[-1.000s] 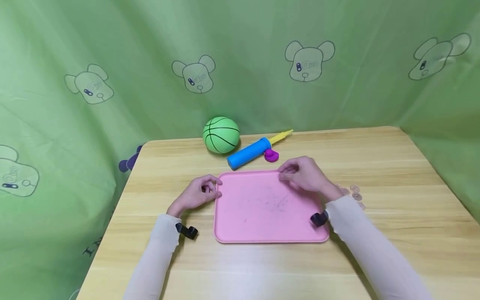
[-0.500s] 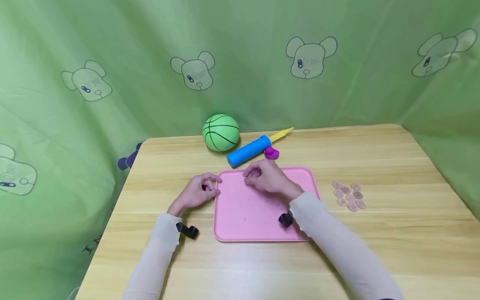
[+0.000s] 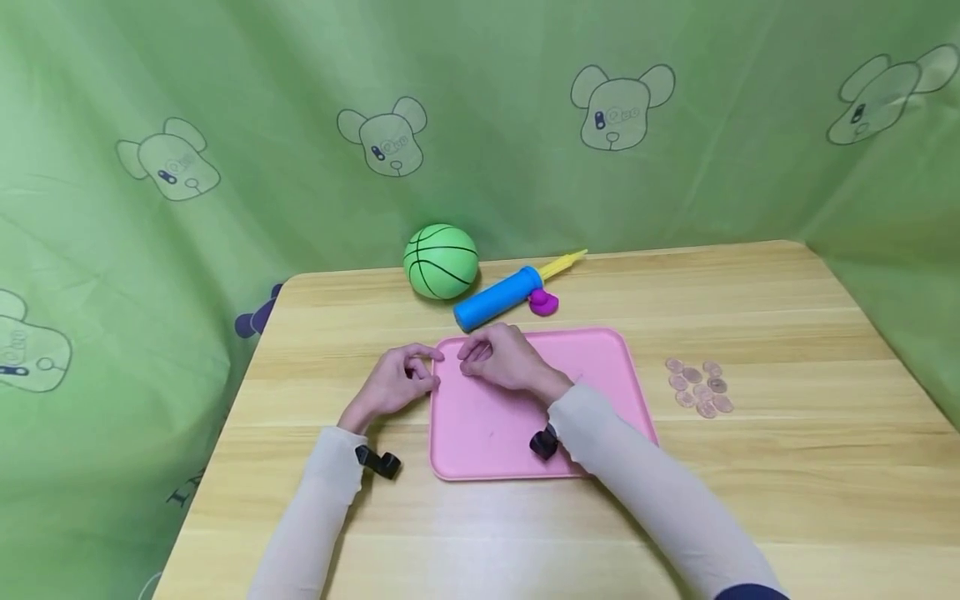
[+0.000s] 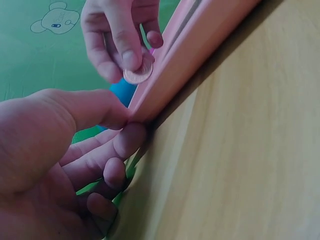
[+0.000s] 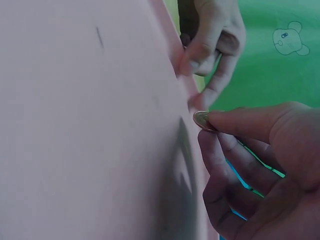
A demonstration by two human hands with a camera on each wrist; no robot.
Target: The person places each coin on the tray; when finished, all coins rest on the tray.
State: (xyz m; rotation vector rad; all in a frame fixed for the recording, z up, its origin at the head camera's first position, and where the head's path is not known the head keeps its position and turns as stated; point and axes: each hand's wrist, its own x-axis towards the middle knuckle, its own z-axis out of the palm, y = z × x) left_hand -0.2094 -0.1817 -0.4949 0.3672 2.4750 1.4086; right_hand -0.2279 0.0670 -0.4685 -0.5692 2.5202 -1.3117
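Both arms come in from the bottom in pale, thin sleeves, each with a small black strap at the wrist. The left hand [image 3: 393, 381] sits palm-ish down with fingers curled, thumb [image 4: 95, 107] on top and fingertips [image 4: 127, 140] tucked underneath, pinching an edge between them. The right forearm angles in across toward the left one, so the right hand [image 3: 498, 360] ends up just beside the left, almost knuckle to knuckle. Its thumb [image 5: 240, 120] and forefinger are pinched together on something small and flat, other fingers curled under loosely.
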